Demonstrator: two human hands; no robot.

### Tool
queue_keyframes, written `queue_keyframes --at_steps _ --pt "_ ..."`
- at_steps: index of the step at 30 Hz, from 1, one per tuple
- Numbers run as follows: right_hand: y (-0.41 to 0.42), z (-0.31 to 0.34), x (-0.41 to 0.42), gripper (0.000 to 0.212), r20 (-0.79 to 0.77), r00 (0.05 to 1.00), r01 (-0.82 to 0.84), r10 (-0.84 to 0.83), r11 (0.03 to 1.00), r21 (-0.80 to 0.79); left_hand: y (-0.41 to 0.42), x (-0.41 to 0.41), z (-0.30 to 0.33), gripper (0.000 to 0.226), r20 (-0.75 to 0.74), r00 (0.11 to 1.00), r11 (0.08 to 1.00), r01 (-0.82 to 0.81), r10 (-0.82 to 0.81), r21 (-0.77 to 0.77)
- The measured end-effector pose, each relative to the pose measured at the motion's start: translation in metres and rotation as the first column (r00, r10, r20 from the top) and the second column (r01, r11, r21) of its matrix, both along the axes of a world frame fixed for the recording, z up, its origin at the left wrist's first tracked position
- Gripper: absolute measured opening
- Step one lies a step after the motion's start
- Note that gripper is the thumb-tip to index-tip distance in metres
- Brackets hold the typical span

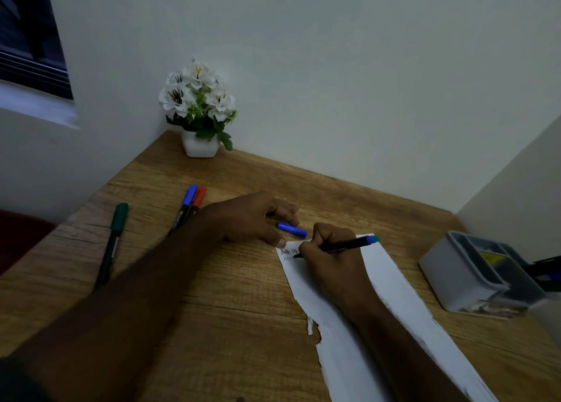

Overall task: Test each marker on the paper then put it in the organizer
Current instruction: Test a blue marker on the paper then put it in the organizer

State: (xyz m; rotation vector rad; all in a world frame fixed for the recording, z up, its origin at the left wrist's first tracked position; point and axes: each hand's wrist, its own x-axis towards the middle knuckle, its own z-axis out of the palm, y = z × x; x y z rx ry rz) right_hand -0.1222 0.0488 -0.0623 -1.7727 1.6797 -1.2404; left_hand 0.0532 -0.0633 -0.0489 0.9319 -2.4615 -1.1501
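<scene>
Torn paper (pixel 379 325) — right hand (pixel 331 265) grip clenched on marker (pixel 343 247); left hand (pixel 252 216), fingers relaxed, pins its corner.

Desk (pixel 236 304) is wood-grain, matt, looks like laminate. Paper (pixel 394 295) is plain white with a rough torn edge. Organizer (pixel 461 274) is grey, smooth plastic; markers (pixel 189 201) probably plastic too.
</scene>
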Motion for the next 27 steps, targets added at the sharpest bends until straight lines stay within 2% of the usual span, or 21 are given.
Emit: queue_keyframes --at_steps 4,9,15,27 --pt "-0.0004 0.0005 0.0007 0.038 0.009 1.000 0.017 -0.017 1.000 0.005 -0.0005 0.0007 -0.0006 0.052 -0.010 1.000 1.000 0.001 0.000 0.013" --pt "0.0038 0.0061 0.0036 0.033 0.024 1.000 0.000 -0.001 0.999 0.035 -0.0007 0.0002 -0.0004 0.052 -0.002 1.000 1.000 -0.003 0.003 0.009" --pt "0.0008 0.0017 -0.0024 0.027 0.023 0.998 0.058 -0.058 0.998 0.028 0.0012 0.0010 0.0013 0.053 0.006 1.000 1.000 0.006 -0.006 0.001" --pt "0.0031 0.0052 -0.0011 0.030 0.043 0.998 0.053 -0.056 0.997 0.057 -0.0015 -0.0003 -0.0014 0.052 -0.005 1.000 1.000 -0.003 0.003 0.010"
